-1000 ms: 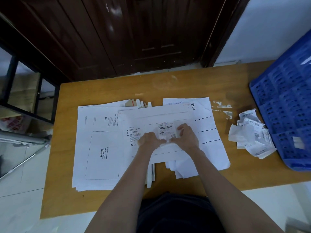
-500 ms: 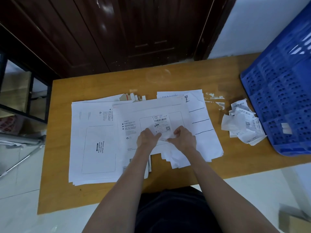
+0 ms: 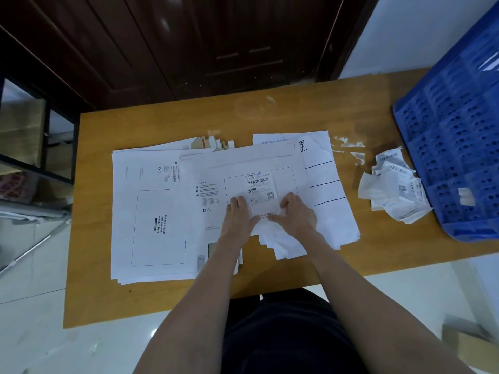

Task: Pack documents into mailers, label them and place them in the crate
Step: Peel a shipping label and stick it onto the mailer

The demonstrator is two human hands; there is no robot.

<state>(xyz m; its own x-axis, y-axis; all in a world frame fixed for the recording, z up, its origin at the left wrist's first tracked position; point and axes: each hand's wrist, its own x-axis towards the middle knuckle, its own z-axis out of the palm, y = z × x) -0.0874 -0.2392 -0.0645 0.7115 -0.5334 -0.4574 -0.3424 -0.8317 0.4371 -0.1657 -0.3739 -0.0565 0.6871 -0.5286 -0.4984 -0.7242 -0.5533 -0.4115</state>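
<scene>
The left mailer [image 3: 159, 211] says "Please attach sto express waybill here". The label [image 3: 260, 188] has a barcode and a square code; its numbers are too small to read.
</scene>
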